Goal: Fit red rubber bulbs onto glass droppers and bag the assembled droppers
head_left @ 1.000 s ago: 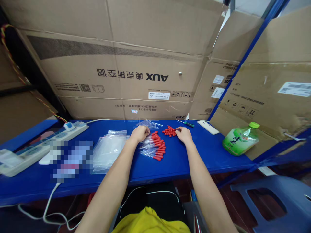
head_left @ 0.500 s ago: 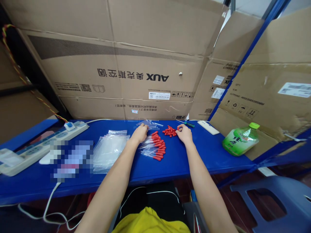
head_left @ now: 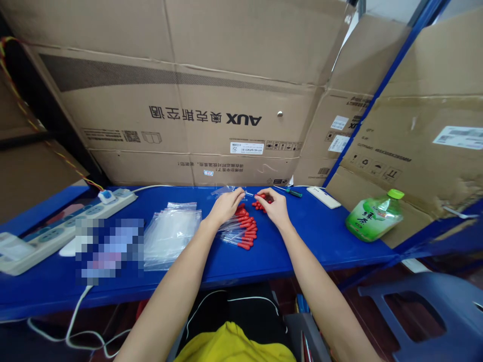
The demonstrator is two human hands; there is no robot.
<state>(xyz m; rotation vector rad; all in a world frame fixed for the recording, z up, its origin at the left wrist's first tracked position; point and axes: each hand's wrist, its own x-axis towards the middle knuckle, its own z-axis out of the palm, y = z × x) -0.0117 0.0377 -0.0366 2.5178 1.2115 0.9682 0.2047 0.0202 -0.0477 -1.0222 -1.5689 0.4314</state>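
Observation:
My left hand (head_left: 227, 205) is closed on a thin clear dropper tube (head_left: 249, 194), which points right. Facing it, my right hand (head_left: 275, 206) pinches a red rubber bulb (head_left: 258, 196) close to the tube's end; whether the two touch is too small to tell. Loose red bulbs (head_left: 258, 205) lie under the right fingers. Behind the left hand are loose clear tubes (head_left: 220, 191), partly covered by it. Droppers with red bulbs on clear tubes (head_left: 247, 234) lie fanned out in front of both hands.
Clear zip bags (head_left: 171, 239) are stacked left of my left forearm. Further left sit a power strip (head_left: 90, 216) and a blurred-out patch with a white cable. A green-handled screwdriver (head_left: 293, 192), a white phone-like slab (head_left: 323, 197) and a green tea bottle (head_left: 373, 217) are rightward. Cardboard (head_left: 204, 136) walls the back.
My left hand has moved right, bringing a tube from the loose tubes. My right hand has moved left with a red bulb, so both hands are now close together.

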